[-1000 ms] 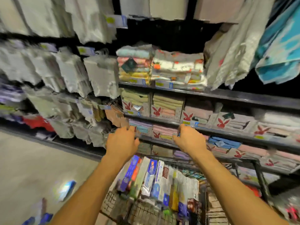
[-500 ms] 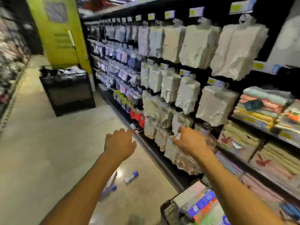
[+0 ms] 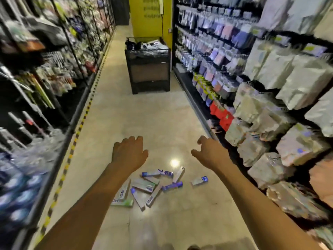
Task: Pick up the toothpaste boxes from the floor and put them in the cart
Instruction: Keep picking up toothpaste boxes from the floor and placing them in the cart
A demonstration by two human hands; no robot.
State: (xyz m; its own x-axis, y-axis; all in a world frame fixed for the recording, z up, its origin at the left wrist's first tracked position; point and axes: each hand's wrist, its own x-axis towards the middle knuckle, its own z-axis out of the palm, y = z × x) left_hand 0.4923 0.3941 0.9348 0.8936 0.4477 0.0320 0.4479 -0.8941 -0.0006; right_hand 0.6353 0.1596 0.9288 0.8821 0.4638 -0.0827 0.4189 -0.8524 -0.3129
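About ten toothpaste boxes (image 3: pixel 144 185) are lying in a loose heap on the shop floor (image 3: pixel 126 114), at 6 o'clock in the aisle just ahead of the person, with one stray box (image 3: pixel 199 180) sitting apart at 3 o'clock from the heap. Both bare arms are reaching out over them. The left hand (image 3: pixel 128 154) is hanging at 11 o'clock from the heap and the right hand (image 3: pixel 210 154) at 1 o'clock, each with fingers loosely curled, gripping nothing and touching no box. The pick-up step appears to be just opening. The next move is likely calling for a bend down to the floor, fingers closing round the slim boxes, then a turn to the cart, which is not showing here. A black display bin (image 3: pixel 147 73) is standing at 12 o'clock down the aisle, with packed shelves (image 3: pixel 270 87) running along at 3 o'clock and blurred racks (image 3: pixel 45 78) at 9 o'clock.
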